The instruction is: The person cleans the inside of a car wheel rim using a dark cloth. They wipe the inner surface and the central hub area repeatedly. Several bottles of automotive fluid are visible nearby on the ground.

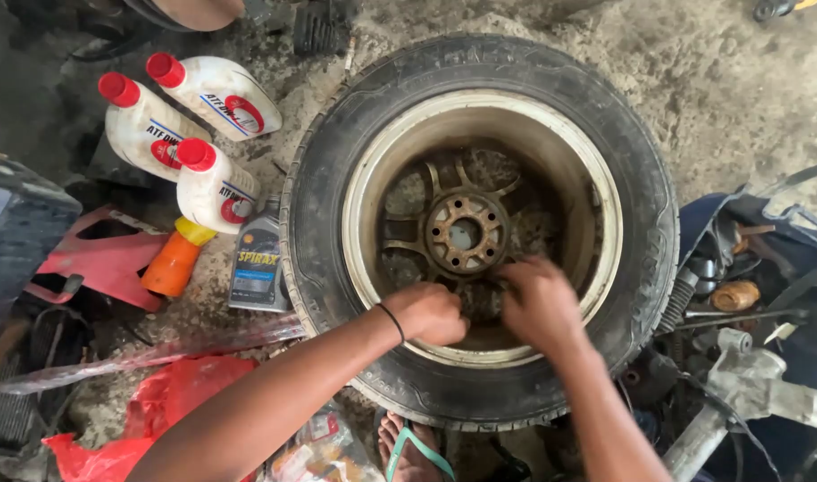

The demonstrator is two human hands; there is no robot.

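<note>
Your two hands reach down into a car wheel (480, 223) lying flat on the gritty concrete floor (721, 80). Its tyre (641, 178) is black rubber with worn, dusty tread blocks; the rim wall inside is pale, scuffed metal, a deep round well. Beyond your fingertips sits the rusty brown hub (465, 234), a round plate ringed with bolt holes, thin spokes fanning out from it.

Your left hand (429, 312) is curled into a loose fist, knuckles up, fingers tucked together against the spokes; a thin black band circles that wrist. Your right hand (540, 302) lies just beside it, back upward, fingers bent down and bunched into the dark gap below the hub. What either hand clasps is hidden, so you cannot tell whether they grip anything.

Well off to the left of your left fingers lie three white plastic bottles (214, 183) with red caps, on their sides, contents unseen. Nearer are an orange bottle (172, 263) with a yellow neck and a grey oil jug (257, 259) touching the tyre. Crumpled red plastic (172, 402) lies under your left forearm.
</note>
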